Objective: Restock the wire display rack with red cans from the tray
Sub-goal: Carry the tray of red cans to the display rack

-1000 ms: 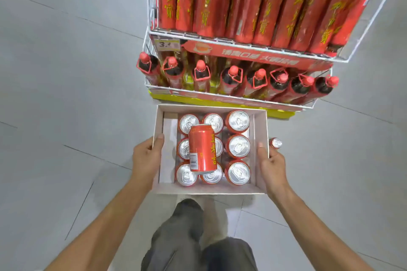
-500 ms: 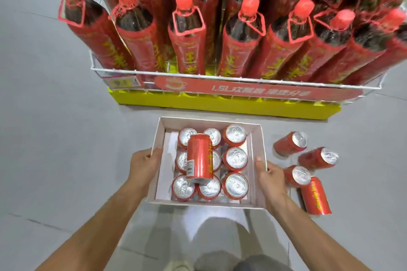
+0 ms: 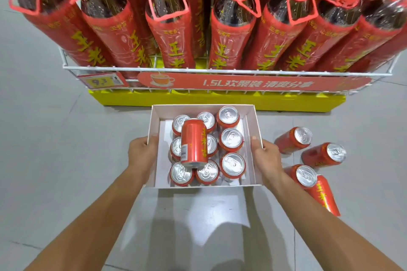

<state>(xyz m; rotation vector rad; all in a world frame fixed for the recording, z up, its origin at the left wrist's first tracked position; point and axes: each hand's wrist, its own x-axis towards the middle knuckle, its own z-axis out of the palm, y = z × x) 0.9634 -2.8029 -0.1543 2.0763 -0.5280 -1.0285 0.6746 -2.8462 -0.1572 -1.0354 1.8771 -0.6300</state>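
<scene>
Left hand (image 3: 141, 152) and right hand (image 3: 267, 156) each clamp a side wall of the tray (image 3: 256, 138). Nine cans (image 3: 232, 139) upright inside, one can (image 3: 193, 141) lying on top. Four loose cans (image 3: 323, 154) on floor (image 3: 55, 149), right. Beyond: rack (image 3: 220, 71) with bottles (image 3: 169, 28).

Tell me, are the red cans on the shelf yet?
Not yet. No cans show on the wire rack, only big bottles. Both hands, left hand and right hand, grip the tray, which holds nine upright cans and one lying can on top. Four loose cans sit on the floor. All the restocking remains.
</scene>
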